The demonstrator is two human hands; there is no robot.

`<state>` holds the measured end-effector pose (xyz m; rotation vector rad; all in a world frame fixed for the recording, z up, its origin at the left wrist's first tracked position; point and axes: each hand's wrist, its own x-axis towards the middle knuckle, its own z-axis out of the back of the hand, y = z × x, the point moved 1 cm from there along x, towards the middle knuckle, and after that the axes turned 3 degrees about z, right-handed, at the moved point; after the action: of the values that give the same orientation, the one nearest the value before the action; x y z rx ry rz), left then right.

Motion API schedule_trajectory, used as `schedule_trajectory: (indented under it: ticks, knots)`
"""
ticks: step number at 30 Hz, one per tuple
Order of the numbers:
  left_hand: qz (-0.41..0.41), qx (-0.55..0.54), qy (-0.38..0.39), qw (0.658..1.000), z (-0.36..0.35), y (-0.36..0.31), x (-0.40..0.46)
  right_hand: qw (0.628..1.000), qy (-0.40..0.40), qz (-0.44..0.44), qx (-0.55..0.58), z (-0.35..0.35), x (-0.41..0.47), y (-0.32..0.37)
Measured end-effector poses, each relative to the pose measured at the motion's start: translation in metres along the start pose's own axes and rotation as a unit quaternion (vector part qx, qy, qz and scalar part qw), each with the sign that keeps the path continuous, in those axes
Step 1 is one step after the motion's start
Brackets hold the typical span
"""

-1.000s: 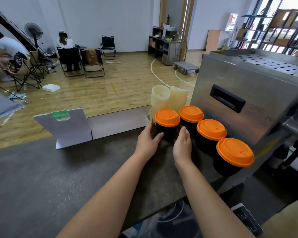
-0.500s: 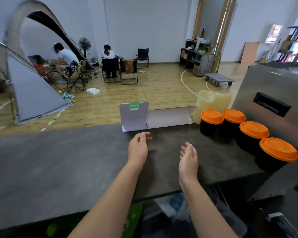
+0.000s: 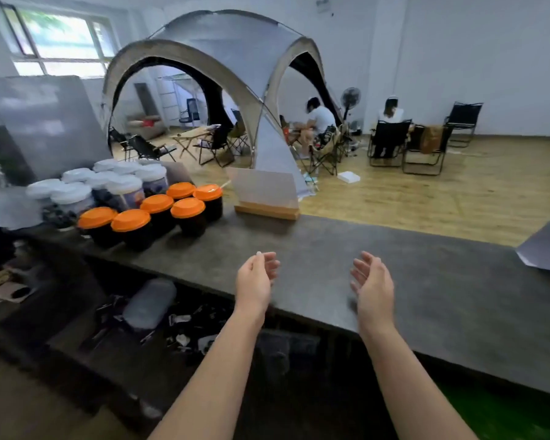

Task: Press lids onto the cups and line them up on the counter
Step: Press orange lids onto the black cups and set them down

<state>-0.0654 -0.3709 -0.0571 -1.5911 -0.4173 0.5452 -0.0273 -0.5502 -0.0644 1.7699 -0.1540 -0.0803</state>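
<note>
Hovering over the near edge of the dark grey counter (image 3: 331,249), your two hands were empty, with nothing between them. Your left hand (image 3: 256,276) was held palm inward, its fingers (image 3: 269,265) loosely curled and slightly spread, gripping nothing. Your right hand (image 3: 372,281) mirrored it, palm facing the left, fingers (image 3: 361,269) apart and gently bent. The two hands were well apart from each other and well apart from the cups.

The cups stood at the far left of the counter: six black cups, each already capped with an orange lid, bunched in a loose double row. The nearest lidded cup (image 3: 131,227) stood just beside another (image 3: 97,223) on its left, with one (image 3: 157,209) behind them. Further right stood a cup (image 3: 188,214), and behind it two more (image 3: 181,191) and (image 3: 207,198). You could not tell whether neighbouring cups touched.

Behind the cups was a cluster of clear jars with white lids (image 3: 121,188). A clear sign holder on a wooden base (image 3: 267,198) stood at the counter's far edge, to the right of the cups. A grey sheet (image 3: 546,249) lay on the counter at the far right. Beyond the counter stood a grey dome tent (image 3: 229,58) on the wooden floor, with black folding chairs (image 3: 388,144) nearby.
</note>
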Motion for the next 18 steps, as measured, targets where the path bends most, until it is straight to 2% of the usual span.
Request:
schedule_trajectory:
  ticks: [4, 8, 18]
  knots:
    - [0.007, -0.023, -0.079, 0.997, 0.096, -0.006, 0.035, 0.995, 0.095, -0.014, -0.003, -0.095, -0.018, -0.016]
    - [0.013, -0.04, -0.126, 0.991, 0.15, -0.012, 0.076, 0.99, 0.14, -0.001, -0.004, -0.174, -0.015, -0.027]
    - [0.066, -0.052, -0.096, 0.992, 0.178, -0.007, 0.207, 0.987, 0.157, -0.012, -0.042, -0.307, 0.051, -0.072]
